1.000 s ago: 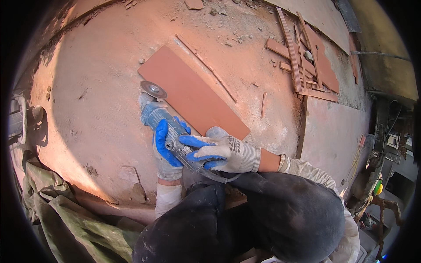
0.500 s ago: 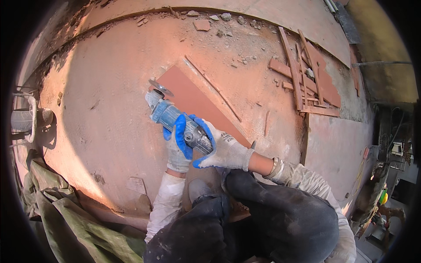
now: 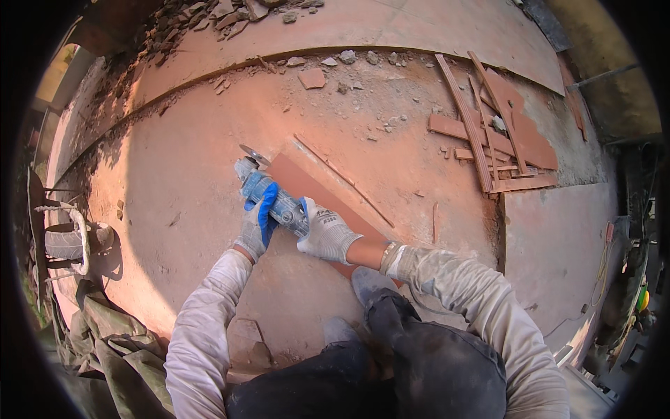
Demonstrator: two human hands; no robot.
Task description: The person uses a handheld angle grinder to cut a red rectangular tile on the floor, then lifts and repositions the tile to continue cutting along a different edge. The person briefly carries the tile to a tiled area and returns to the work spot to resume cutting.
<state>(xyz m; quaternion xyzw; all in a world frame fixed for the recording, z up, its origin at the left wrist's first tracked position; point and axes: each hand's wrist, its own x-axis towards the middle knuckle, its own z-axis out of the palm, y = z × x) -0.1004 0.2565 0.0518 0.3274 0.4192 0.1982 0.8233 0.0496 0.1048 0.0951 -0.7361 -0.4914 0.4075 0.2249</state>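
A blue-grey angle grinder [image 3: 271,197] points away from me to the left, held up over the floor in both hands. Its thin round disc [image 3: 255,154], tilted nearly edge-on, is near the far left corner of a long reddish-brown tile slab [image 3: 317,192]. My left hand [image 3: 256,227], in a grey glove with blue coating, grips the middle of the grinder body. My right hand [image 3: 328,232], gloved the same way, is closed round its rear end. Whether the disc touches the slab I cannot tell.
Thin strips [image 3: 345,180] lie beside the slab. Broken slabs and strips [image 3: 481,129] are piled at the right. Rubble [image 3: 237,17] lies far off. At the left are a wheel [image 3: 66,241] and a crumpled green tarp [image 3: 115,342]. My shoe [image 3: 368,283] is by the slab's near end.
Both hands and the grinder have moved away from my knees, and my arms are stretched further. The disc looks more edge-on. My view has shifted, showing more of the far floor.
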